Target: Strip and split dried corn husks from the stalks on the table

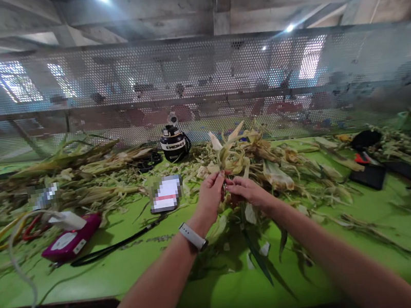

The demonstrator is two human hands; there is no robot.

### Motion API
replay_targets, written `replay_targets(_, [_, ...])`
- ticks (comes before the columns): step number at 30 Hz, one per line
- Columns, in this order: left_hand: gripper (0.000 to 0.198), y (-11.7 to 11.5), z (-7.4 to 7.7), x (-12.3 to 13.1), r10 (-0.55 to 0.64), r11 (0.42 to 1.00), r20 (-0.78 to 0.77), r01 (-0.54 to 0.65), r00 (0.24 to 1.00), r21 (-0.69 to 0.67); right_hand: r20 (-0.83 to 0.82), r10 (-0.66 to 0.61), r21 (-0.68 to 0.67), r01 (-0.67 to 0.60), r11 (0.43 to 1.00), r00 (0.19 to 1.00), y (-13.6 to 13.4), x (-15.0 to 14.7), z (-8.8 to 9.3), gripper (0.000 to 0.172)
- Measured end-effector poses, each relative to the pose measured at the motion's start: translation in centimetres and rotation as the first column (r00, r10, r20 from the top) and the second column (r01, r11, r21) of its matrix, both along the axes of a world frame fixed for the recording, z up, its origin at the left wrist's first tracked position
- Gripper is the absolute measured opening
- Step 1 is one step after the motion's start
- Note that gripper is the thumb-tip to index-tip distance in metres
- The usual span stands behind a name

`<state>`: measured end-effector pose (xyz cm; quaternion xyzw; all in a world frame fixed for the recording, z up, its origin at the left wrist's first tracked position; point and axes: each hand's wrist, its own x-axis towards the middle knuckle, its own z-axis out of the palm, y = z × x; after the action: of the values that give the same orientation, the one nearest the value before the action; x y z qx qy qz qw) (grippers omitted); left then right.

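Observation:
My left hand [211, 196], with a pale watch strap [192, 235] on its wrist, is closed in a pinch on a bunch of corn husks [222, 157]. Fingertips almost meeting it, my right hand [249, 192] pinches the same bunch from the other side. Pale leaf tips stick up above the fingers, and green strips [259, 257] hang below them over the table. Exactly what lies between the fingertips is too small to make out. Dry corn husks [279, 176] are heaped just behind and to the right of the hands.
A phone [167, 193] lies left of my hands on the green table [138, 269]. Behind it stands a black jug [173, 143]. A purple power strip [73, 240] with a cable is at left, near more husks [86, 167]. A perforated metal screen [194, 83] runs along the back.

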<state>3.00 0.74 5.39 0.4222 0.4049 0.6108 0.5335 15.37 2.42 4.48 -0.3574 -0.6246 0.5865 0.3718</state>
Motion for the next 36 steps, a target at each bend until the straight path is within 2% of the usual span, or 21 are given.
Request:
replay_targets(5, [0.022,-0.2,-0.3,0.2,-0.024,1.0,0.023,0.024,0.999,0.002,-0.089,-0.198,-0.104,0.189,0.977,0.976,-0.6,0.0,0.8,0.039])
replay_targets(7, [0.022,-0.1,-0.3,0.2,-0.015,1.0,0.014,0.015,1.0,0.001,-0.092,-0.214,-0.09,0.206,0.974,0.972,-0.8,0.1,1.0,0.038])
replay_targets(12, [0.022,0.1,-0.4,0.1,-0.011,1.0,0.027,0.011,1.0,0.004,0.066,-0.055,-0.032,0.057,0.998,0.996,-0.7,0.0,0.6,0.038])
replay_targets(16, [0.021,0.2,-0.5,0.2,-0.008,1.0,0.069,0.008,0.998,0.004,0.07,0.064,0.046,-0.067,0.997,0.995,-0.4,-0.2,0.2,0.043])
replay_targets(19, [0.023,0.1,-0.4,0.4,-0.037,0.999,0.081,0.037,0.996,0.005,0.03,0.137,0.019,-0.138,0.99,0.99,-0.4,-0.4,0.2,0.045])
replay_targets(23, [0.026,0.1,-0.2,0.3,-0.037,0.999,0.038,0.037,0.999,-0.016,-0.048,0.129,-0.092,-0.133,0.987,0.99,-0.8,-0.3,0.5,0.035])
replay_targets(26, [0.021,0.3,-0.2,-0.1,0.037,0.999,-0.023,-0.037,0.999,0.013,-0.085,0.076,-0.175,-0.09,0.98,0.993,-1.0,0.1,1.2,0.03])
replay_targets(28, [0.016,0.5,-0.2,-0.4,0.102,0.994,-0.08,-0.099,0.992,0.048,-0.121,0.022,-0.166,-0.042,0.985,0.992,-1.0,0.4,1.8,0.029])
replay_targets(32, [0.021,0.7,-0.4,-0.6,0.104,0.993,-0.183,-0.091,0.977,0.078,-0.119,-0.133,-0.009,0.132,0.991,0.984,-0.4,1.2,2.5,0.03])
replay_targets(36, [0.019,0.9,-0.6,-0.4,0.019,0.998,-0.157,-0.009,0.987,0.065,-0.044,-0.263,0.193,0.267,0.944,0.964,0.5,1.8,2.2,0.028])
